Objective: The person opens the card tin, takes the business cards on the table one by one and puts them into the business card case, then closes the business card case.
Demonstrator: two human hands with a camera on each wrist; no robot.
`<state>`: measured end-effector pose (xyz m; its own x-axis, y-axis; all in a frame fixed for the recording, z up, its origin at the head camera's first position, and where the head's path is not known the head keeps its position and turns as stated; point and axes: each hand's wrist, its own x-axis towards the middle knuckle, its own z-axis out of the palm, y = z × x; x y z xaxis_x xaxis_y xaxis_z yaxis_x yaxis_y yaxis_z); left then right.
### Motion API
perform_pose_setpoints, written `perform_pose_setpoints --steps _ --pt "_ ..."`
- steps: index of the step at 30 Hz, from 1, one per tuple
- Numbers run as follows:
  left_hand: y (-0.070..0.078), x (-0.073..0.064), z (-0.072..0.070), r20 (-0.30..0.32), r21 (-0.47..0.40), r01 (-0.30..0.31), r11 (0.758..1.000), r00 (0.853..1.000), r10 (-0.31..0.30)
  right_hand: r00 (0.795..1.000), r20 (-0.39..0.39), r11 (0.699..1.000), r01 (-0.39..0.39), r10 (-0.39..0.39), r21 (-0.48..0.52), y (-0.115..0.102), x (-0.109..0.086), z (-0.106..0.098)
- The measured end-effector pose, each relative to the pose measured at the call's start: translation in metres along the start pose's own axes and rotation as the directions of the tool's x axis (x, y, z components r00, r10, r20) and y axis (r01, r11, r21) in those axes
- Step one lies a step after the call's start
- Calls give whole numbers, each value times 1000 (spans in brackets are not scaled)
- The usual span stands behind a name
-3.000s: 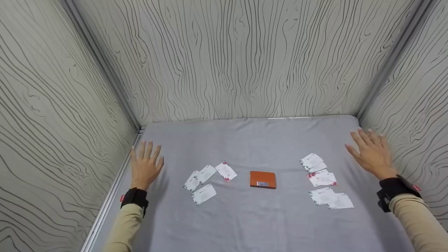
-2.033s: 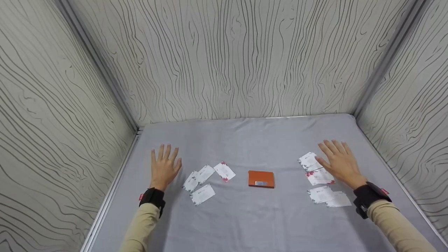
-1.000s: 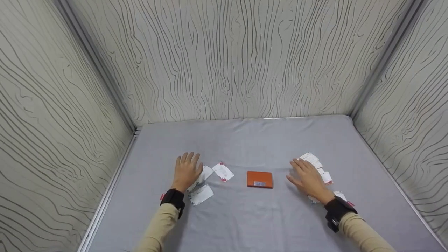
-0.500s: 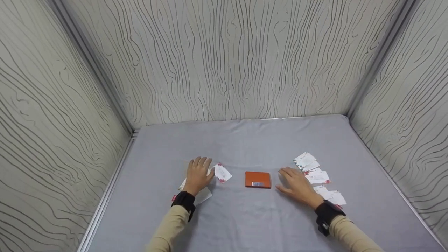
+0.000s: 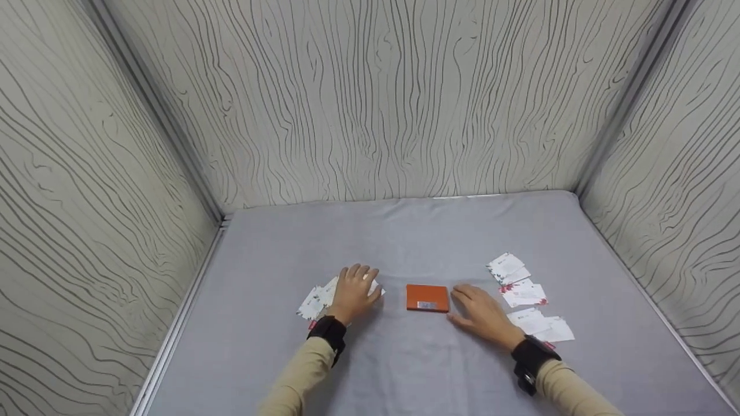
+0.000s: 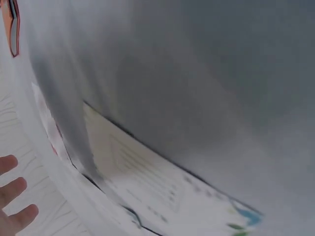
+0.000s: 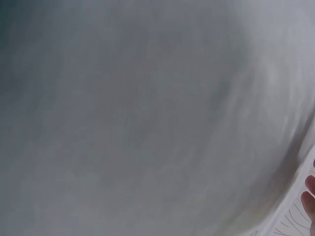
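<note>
An orange card case [image 5: 427, 294] with a small silver plate lies flat between my hands. At its right edge is my right hand [image 5: 483, 315], its fingertips and thumb by the side; I cannot tell whether they touch. My left hand [image 5: 354, 294] is over the left group of white business cards [image 5: 312, 303], fingers spread and nothing held, covering part of them. In the left wrist view, a printed card [image 6: 142, 172] lies below the fingers [image 6: 19, 216]. Only a few fingertips [image 7: 309, 199] show in the right wrist view.
Several more business cards [image 5: 525, 293], some with red or green floral corners, lie overlapping to the right. A grey cloth [image 5: 393, 364] covers the table. Wood-grain patterned walls [image 5: 376, 104] enclose the back and both sides.
Both hands have moved inward from the table's sides. The left has come over the left cards, the right past the right cards to the case. The case and cards appear to stay put.
</note>
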<state>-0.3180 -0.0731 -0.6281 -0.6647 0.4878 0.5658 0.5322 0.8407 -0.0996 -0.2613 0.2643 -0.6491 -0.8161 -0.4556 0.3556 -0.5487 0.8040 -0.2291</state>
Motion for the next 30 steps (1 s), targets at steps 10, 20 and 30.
perform_pose_setpoints --steps 10,20,30 --pt "32 13 5 49 -30 -63 998 997 65 1000 18 1000 0 0 1 -3 2 3" --pt "50 14 5 184 -74 -128 989 973 140 999 38 998 19 -17 -54 -7 6 1" --pt "63 14 9 365 -96 -84 992 924 114 998 46 996 48 -45 -78 -11 12 -5"
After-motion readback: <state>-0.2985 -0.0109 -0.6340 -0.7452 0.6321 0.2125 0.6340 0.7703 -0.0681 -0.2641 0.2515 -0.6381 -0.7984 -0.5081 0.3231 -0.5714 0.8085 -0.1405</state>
